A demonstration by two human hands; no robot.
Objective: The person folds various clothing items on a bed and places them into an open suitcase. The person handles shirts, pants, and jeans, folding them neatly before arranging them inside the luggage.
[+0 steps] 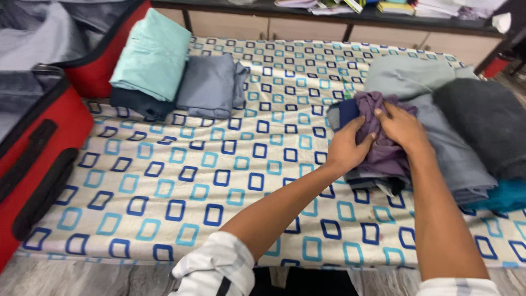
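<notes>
the fingers of the left hand were curled into a crumpled purple garment, and those of the right hand were pressed and clenched on its top from the right. the garment was held on a heap of unsorted clothes at the right of the bed: a grey-green piece was seen at the far side, a grey-blue one just beside the hands, a dark grey one further right, and a teal edge nearer. it had not been folded yet. at the far left, a folded mint shirt was stacked on a dark piece, with a folded grey-blue garment touching it. an open red suitcase was seen at the left edge. judged from this, some folding was done and the heap was left; whether anything was packed could not be told. the middle of the patterned sheet bore nothing.
</notes>
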